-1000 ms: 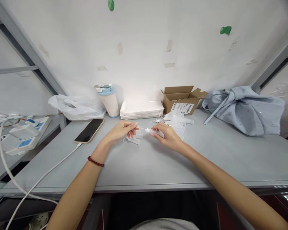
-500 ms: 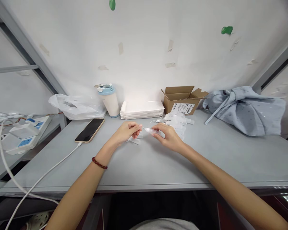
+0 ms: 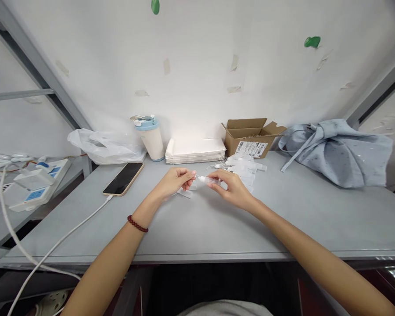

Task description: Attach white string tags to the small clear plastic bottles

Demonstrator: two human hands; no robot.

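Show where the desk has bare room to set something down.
Bare room: between the left forearm and right forearm, down to the front edge, and between the latter forearm and the blue fabric bundle. Crowded: the back, from plastic bag to cardboard box, and translucent tubes beyond the right hand.

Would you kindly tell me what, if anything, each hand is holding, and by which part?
The right hand holds a translucent tube by its body. The left hand pinches something thin near the tube's tip, too small to identify or tell where gripped.
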